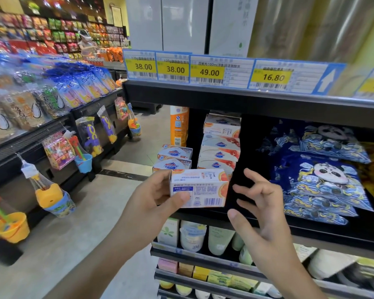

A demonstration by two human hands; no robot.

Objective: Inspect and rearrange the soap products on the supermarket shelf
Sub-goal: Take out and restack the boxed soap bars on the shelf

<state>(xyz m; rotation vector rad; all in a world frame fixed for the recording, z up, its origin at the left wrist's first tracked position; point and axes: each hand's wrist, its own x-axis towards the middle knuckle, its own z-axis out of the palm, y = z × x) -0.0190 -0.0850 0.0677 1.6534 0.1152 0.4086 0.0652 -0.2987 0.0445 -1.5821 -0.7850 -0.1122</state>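
Left hand (153, 197) around soap box (200, 187)

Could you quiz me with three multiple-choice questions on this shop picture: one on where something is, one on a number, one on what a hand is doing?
1. Where is the tall stack of soap boxes?
A. On the floor
B. On the dark shelf, left of the panda packets
C. In a yellow bucket

2. How many price tags read 38.00?
A. One
B. Two
C. Four

3. What is the right hand doing?
A. Holding a bottle
B. Pressing a price tag
C. Open, beside the soap box, holding nothing

Answers:
1 B: the stack stands left of the blue packets.
2 B: two tags side by side show it.
3 C: only the left hand grips the box.
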